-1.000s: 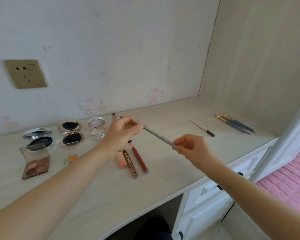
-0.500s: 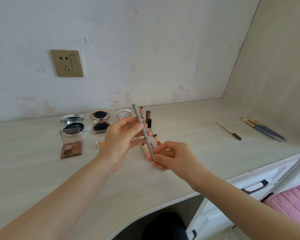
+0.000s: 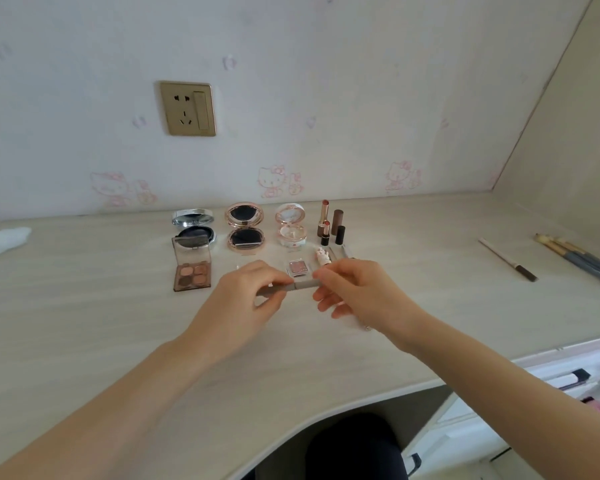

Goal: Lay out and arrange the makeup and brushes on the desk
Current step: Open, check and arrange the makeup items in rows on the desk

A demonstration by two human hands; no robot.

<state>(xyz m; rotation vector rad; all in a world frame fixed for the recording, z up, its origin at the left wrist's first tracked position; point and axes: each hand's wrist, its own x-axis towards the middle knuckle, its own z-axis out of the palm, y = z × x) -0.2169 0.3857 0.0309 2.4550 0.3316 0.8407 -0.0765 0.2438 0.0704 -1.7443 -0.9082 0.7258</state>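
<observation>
Both hands hold a thin grey makeup pencil level above the desk: my left hand pinches its left part, my right hand its right end. Behind them lie an open brown eyeshadow palette, a small pink single eyeshadow, a silver compact, a rose-gold compact, a white compact and upright lipsticks. At the far right lie a white pencil and a bunch of brushes.
A gold wall socket sits on the wall above the compacts. A white cloth lies at the desk's left. White drawers stand under the desk's right end, and a dark chair seat sits below the curved front edge.
The view has swung left. The grey pencil has turned from slanted upright to level, and both hands have come together on it, lower and nearer the desk.
</observation>
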